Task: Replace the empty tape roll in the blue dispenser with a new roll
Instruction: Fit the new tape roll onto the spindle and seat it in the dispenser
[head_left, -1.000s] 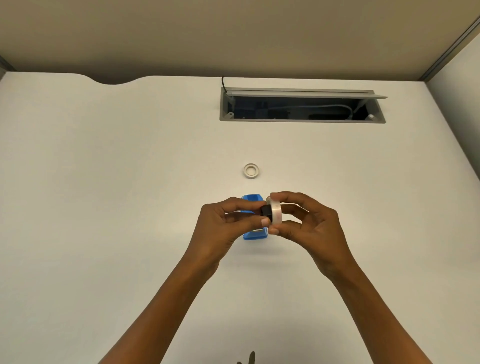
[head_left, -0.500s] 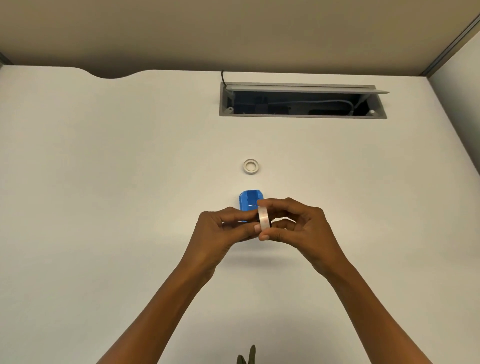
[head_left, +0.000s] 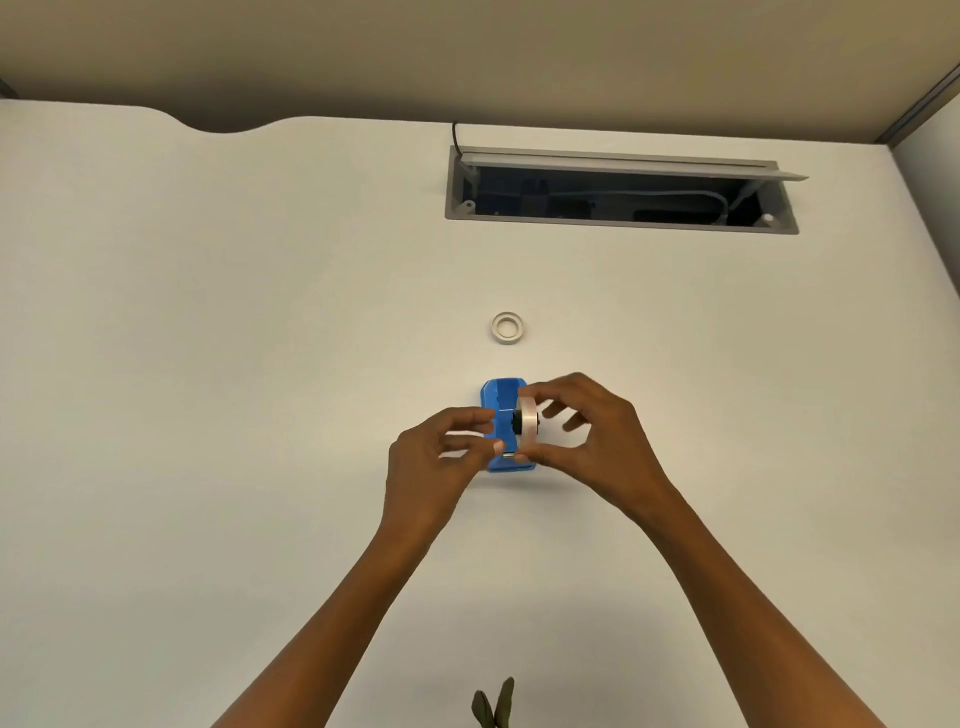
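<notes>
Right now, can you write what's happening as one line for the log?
step: fitting new roll | right hand: holds tape roll on edge | left hand: fingertips by blue dispenser | empty core: lies beyond on desk

**White desk, open cable hatch, tan partition**

A white desk (head_left: 208, 364) fills most of the view, its far edge dipping in a shallow curved notch on the left. Set into the surface toward the far right is a grey-framed cable hatch (head_left: 618, 224), its lid (head_left: 623, 162) propped open; a pale cable (head_left: 691, 195) runs inside the dark recess, and a black cord (head_left: 455, 136) enters at its left corner. A tan partition (head_left: 467, 57) stands behind. An olive-green object (head_left: 493, 707) pokes in at the bottom edge; what it is cannot be told.
</notes>
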